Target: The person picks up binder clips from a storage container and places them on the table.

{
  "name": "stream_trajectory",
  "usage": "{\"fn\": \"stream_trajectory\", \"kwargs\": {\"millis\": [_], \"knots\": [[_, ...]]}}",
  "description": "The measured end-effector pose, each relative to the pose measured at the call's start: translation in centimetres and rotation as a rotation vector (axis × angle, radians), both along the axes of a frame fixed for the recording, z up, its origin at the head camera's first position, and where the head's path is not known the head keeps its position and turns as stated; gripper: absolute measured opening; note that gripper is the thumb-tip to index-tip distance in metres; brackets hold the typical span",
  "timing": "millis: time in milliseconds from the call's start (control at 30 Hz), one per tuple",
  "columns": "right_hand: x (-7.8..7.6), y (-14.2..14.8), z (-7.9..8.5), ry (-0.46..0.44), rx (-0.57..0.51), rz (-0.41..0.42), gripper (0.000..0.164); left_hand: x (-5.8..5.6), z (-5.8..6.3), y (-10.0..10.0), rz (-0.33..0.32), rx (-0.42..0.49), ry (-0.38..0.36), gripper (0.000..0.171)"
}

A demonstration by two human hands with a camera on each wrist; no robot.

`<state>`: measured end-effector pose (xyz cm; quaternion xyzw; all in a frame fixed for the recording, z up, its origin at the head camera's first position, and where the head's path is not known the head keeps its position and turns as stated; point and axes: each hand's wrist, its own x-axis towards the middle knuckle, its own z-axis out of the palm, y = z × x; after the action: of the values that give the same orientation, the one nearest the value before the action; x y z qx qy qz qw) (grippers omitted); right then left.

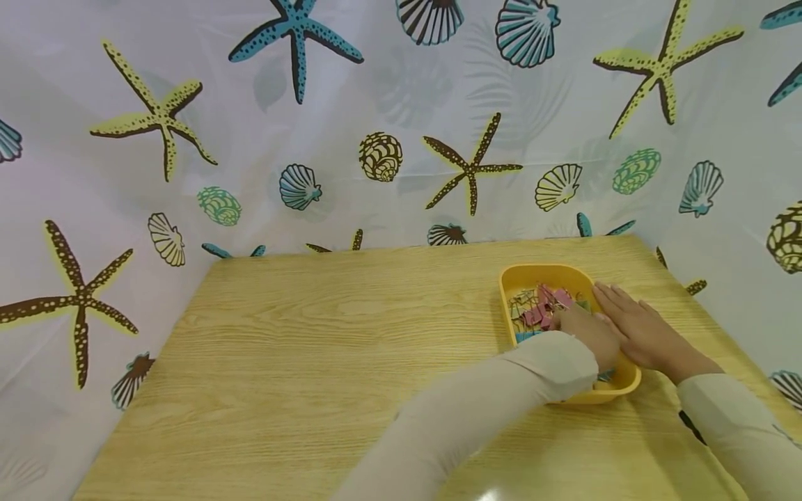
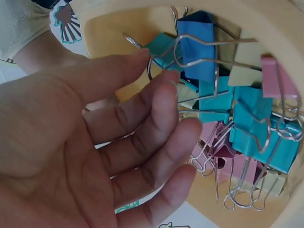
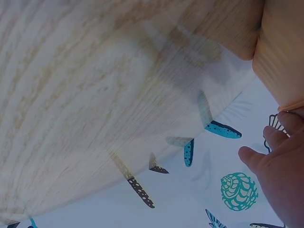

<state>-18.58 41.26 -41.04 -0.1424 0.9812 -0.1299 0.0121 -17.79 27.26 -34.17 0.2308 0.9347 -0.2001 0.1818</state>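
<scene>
Closest to us is a long cream cloth sleeve (image 1: 451, 410), and from it the left hand (image 1: 592, 337) reaches into a yellow plastic tray with round corners (image 1: 545, 273). Its fingers bend loosely, with a narrow gap by the thumb. We can't tell if they touch the wire of a small teal metal clip (image 2: 166, 45). The right hand (image 1: 648, 337) rests straight fingers on the tray's right edge. Farther in, we see pink metal clips (image 1: 545, 306). The tray sits on the right part of a light wooden desk (image 1: 344, 348). Behind hangs a white cloth with starfish and shells (image 1: 351, 125).

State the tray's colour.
Yellow-orange; the tray shows best in the head view.
</scene>
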Motion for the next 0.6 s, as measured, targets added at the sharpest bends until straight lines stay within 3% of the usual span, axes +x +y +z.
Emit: {"fn": "stream_trajectory", "kwargs": {"millis": [67,300,600], "knots": [[-0.1,0.0,0.0,0.002,0.003,0.013,0.055,0.0,0.0,0.0,0.006,0.018,0.0,0.051],[0.0,0.2,-0.1,0.02,0.005,0.04,0.054,-0.4,-0.2,-1.0,0.044,0.231,-0.042,0.034],[0.0,0.4,-0.3,0.031,-0.014,0.034,0.052,-0.4,-0.5,-1.5,-0.024,0.331,-0.032,0.028]]}}
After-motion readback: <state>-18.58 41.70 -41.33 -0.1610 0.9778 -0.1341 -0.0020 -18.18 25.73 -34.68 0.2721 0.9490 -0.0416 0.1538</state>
